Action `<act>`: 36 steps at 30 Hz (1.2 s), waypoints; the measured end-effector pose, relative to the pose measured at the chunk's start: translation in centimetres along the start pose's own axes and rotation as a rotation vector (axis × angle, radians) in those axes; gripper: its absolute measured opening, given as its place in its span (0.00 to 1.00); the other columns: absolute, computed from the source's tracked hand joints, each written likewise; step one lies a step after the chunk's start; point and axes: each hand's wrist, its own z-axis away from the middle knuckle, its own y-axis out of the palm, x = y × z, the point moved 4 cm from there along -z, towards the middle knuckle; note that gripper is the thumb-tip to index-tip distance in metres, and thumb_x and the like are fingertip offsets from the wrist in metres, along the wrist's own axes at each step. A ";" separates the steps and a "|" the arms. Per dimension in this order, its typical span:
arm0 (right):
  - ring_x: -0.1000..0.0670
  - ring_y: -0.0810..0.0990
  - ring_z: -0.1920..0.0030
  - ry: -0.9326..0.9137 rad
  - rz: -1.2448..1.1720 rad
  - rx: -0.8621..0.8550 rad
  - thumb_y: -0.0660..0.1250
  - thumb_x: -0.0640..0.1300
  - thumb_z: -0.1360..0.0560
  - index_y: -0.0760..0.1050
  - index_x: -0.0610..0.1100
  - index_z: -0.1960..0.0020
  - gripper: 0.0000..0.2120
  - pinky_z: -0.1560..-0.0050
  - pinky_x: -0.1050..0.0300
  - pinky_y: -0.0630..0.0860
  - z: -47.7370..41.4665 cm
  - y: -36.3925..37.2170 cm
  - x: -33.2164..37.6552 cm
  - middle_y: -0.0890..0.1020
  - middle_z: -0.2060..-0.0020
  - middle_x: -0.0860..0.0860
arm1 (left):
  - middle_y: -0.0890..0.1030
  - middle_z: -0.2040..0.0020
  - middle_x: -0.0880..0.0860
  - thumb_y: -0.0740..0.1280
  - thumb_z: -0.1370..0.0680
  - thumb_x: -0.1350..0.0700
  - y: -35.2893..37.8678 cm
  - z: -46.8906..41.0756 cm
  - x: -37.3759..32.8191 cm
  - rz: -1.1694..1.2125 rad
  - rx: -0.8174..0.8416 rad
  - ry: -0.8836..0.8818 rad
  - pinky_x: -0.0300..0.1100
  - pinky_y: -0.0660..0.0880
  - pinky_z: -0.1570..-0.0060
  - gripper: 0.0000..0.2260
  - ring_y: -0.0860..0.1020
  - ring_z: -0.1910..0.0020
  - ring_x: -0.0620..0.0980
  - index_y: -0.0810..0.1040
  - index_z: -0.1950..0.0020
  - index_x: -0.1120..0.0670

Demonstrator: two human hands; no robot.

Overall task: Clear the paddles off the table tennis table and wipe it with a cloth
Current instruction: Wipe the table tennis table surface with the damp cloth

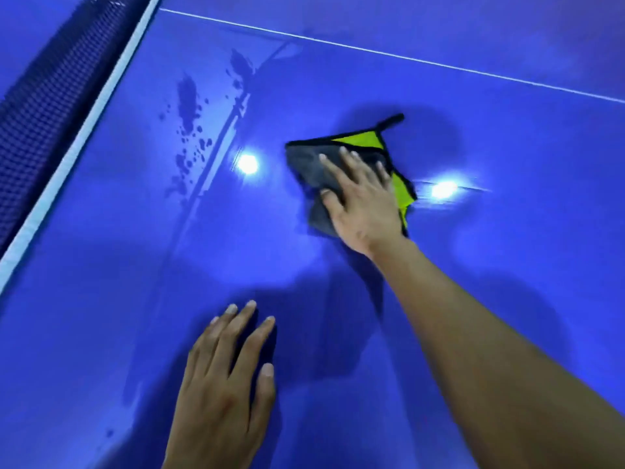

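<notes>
Grey-yellow cloth [304,164] lies mid-table under my flat right hand [365,204], with droplets [189,137] to its left toward the net [40,96], while my open left hand [220,384] rests on the table [101,299] nearer me

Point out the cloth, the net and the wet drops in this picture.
cloth [304,165]: head view, on its grey fold, at the upper left.
net [37,106]: head view, on the dark mesh.
drops [187,98]: head view, on the largest dark patch.
</notes>
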 end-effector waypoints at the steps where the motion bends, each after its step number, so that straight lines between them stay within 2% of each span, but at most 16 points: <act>1: 0.52 0.54 0.18 -0.058 -0.017 0.004 0.56 0.58 0.18 0.58 0.59 0.19 0.28 0.19 0.45 0.46 0.2 0.5 3.5 0.57 0.18 0.52 | 0.73 0.27 0.57 0.58 0.22 0.52 0.0 0.7 0.2 -0.037 0.014 0.013 0.57 0.65 0.31 0.22 0.71 0.28 0.60 0.78 0.31 0.57; 5: 0.52 0.56 0.19 -0.247 -0.032 -0.001 0.55 0.59 0.19 0.60 0.59 0.19 0.28 0.20 0.43 0.47 3.9 2.2 14.3 0.60 0.19 0.52 | 0.70 0.25 0.59 0.57 0.22 0.52 0.2 2.4 0.1 -0.151 0.088 0.058 0.58 0.64 0.29 0.24 0.69 0.26 0.61 0.74 0.28 0.58; 9: 0.53 0.55 0.19 -0.256 -0.053 0.023 0.54 0.58 0.18 0.59 0.59 0.19 0.27 0.20 0.46 0.45 5.0 2.2 15.1 0.59 0.18 0.53 | 0.66 0.22 0.58 0.55 0.20 0.52 0.3 2.5 0.4 -0.161 0.120 0.064 0.57 0.60 0.26 0.25 0.63 0.22 0.59 0.70 0.24 0.58; 11: 0.53 0.55 0.19 -0.202 -0.065 0.019 0.55 0.58 0.18 0.59 0.59 0.19 0.27 0.20 0.46 0.45 5.0 1.8 13.2 0.59 0.18 0.53 | 0.65 0.22 0.57 0.55 0.20 0.52 0.4 2.6 0.6 -0.147 0.135 0.073 0.58 0.60 0.26 0.25 0.63 0.22 0.60 0.69 0.24 0.57; 13: 0.53 0.56 0.19 -0.071 -0.100 -0.020 0.55 0.58 0.19 0.60 0.58 0.19 0.28 0.20 0.46 0.46 5.9 1.1 9.1 0.59 0.18 0.52 | 0.65 0.21 0.55 0.55 0.20 0.53 0.5 2.6 0.8 -0.138 0.127 0.044 0.58 0.61 0.25 0.25 0.62 0.22 0.59 0.69 0.23 0.56; 19: 0.48 0.57 0.19 0.403 -0.078 -0.039 0.55 0.55 0.17 0.58 0.56 0.18 0.27 0.19 0.44 0.48 15.6 -2.4 -12.0 0.59 0.18 0.49 | 0.65 0.21 0.54 0.53 0.19 0.53 0.7 2.7 0.6 -0.175 0.130 0.002 0.57 0.59 0.24 0.24 0.62 0.22 0.57 0.68 0.23 0.54; 23: 0.44 0.60 0.21 0.628 -0.097 -0.083 0.51 0.57 0.20 0.61 0.54 0.19 0.30 0.20 0.42 0.50 24.3 -4.5 -21.0 0.61 0.19 0.45 | 0.65 0.21 0.55 0.54 0.20 0.54 0.4 3.0 -0.1 -0.173 0.126 -0.004 0.56 0.57 0.23 0.24 0.62 0.22 0.57 0.67 0.23 0.54; 27: 0.43 0.60 0.20 0.653 -0.094 -0.085 0.48 0.59 0.23 0.62 0.53 0.20 0.33 0.20 0.40 0.51 27.8 -5.0 -23.2 0.62 0.20 0.44 | 0.63 0.20 0.55 0.54 0.19 0.54 0.4 3.3 -0.2 -0.193 0.114 0.006 0.55 0.58 0.23 0.24 0.61 0.22 0.58 0.67 0.22 0.54; 32: 0.40 0.61 0.21 0.634 -0.042 -0.110 0.48 0.58 0.21 0.63 0.52 0.20 0.31 0.21 0.38 0.52 27.2 -5.0 -22.9 0.62 0.20 0.43 | 0.57 0.18 0.52 0.53 0.18 0.52 -0.2 4.5 0.2 -0.132 0.094 0.036 0.53 0.59 0.24 0.25 0.59 0.20 0.54 0.63 0.20 0.53; 36: 0.42 0.61 0.21 0.584 -0.049 -0.101 0.47 0.59 0.22 0.64 0.53 0.21 0.31 0.22 0.38 0.54 26.3 -4.7 -19.3 0.62 0.20 0.45 | 0.59 0.19 0.51 0.52 0.17 0.53 -1.2 8.8 0.9 -0.160 0.107 0.075 0.57 0.61 0.24 0.24 0.58 0.20 0.53 0.62 0.20 0.54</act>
